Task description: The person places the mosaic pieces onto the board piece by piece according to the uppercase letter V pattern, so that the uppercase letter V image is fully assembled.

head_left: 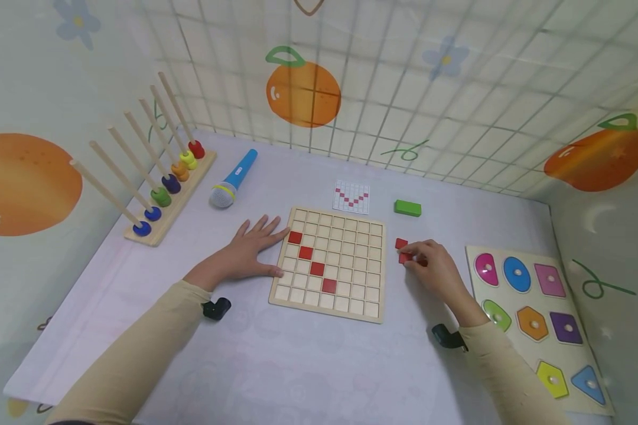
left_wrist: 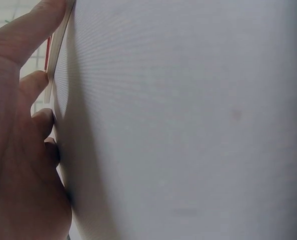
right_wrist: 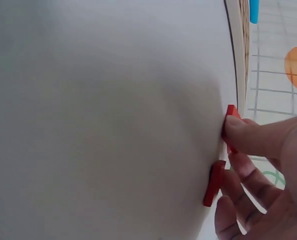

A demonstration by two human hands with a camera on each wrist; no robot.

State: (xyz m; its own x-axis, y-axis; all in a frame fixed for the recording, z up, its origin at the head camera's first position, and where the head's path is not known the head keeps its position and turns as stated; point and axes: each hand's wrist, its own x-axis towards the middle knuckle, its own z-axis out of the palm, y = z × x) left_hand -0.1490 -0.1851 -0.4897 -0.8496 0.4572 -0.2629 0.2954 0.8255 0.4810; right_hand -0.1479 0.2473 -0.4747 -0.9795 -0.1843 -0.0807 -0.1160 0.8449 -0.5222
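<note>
A square wooden grid board (head_left: pixel 326 311) lies on the table, with several red tiles (head_left: pixel 316 269) in its cells, forming a diagonal. My left hand (head_left: pixel 248 251) is spread flat by the board's left side, thumb and index fingertip at its edge. To the right of the board, my right hand (head_left: pixel 436 268) pinches a red square tile (right_wrist: pixel 231 127) between thumb and fingers, low over the table. Another loose red tile (head_left: pixel 401 243) lies beside it, close to the other fingers. Behind the board lies a small card (head_left: pixel 352 196) printed with a red V pattern on a grid.
A green block (head_left: pixel 407 208) lies behind the right hand. At left are a blue toy microphone (head_left: pixel 233 180) and a wooden peg stand (head_left: pixel 156 235) with coloured rings. A shape puzzle board (head_left: pixel 513 295) lies at right, near the right forearm. A patterned curtain stands behind.
</note>
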